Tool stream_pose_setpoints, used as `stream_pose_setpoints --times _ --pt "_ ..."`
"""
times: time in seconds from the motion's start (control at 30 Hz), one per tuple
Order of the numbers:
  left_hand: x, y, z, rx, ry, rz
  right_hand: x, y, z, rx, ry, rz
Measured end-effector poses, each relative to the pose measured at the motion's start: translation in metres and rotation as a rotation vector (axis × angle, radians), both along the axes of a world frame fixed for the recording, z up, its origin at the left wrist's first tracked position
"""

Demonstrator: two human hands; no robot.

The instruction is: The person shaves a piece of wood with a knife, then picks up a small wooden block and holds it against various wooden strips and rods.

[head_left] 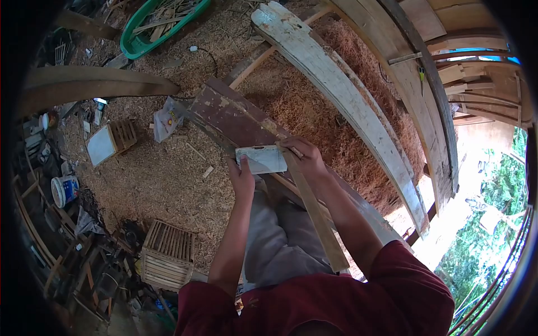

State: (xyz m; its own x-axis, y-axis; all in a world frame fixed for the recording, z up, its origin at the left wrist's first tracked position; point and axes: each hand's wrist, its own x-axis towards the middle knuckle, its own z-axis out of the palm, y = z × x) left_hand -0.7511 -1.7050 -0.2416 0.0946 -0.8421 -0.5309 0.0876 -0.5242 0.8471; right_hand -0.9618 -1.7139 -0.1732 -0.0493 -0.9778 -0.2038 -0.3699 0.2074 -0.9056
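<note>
A small whitish rectangular board (261, 160) is held level in front of my body. My left hand (242, 173) grips its left end, the thumb lying on top. At its right end, my right hand (305, 154) has its fingers closed around the upper end of a long narrow wooden strip (316, 215), which slants down toward my right side and touches the board's edge. Beneath both hands lies a dark reddish-brown plank (235, 116) with worn, chipped paint.
Long curved whitish timber (342, 106) runs across the right. A green tub (128, 42) with wood scraps stands at top left. Slatted wooden crates (168, 255), a white bucket (65, 190) and a plastic bag (166, 119) lie on the left. Shavings cover the ground.
</note>
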Motion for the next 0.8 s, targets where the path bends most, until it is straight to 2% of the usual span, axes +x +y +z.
stream_pose_setpoints --times 0.2,0.27,0.3,0.4,0.5,0.67,0.8 --pt "-0.004 0.001 0.003 0.028 -0.037 0.002 0.000 -0.003 -0.005 0.027 0.033 0.007" --pt "-0.002 0.004 0.001 0.075 -0.044 -0.032 -0.010 0.001 -0.044 -0.178 0.147 0.110" --pt "-0.002 0.006 0.000 0.063 -0.064 -0.036 -0.009 -0.003 -0.047 -0.282 0.204 0.161" --pt "-0.004 0.006 0.000 0.035 -0.099 -0.037 -0.003 0.005 -0.040 -0.105 0.150 -0.024" --pt "-0.007 0.006 0.004 0.027 -0.115 -0.024 -0.001 0.004 -0.028 -0.024 0.155 -0.054" --pt "-0.009 0.007 0.007 0.011 -0.225 -0.041 -0.002 0.008 -0.043 -0.095 0.170 -0.086" --pt "-0.007 0.013 0.001 0.111 -0.139 0.038 -0.004 0.007 -0.046 -0.159 0.174 -0.041"
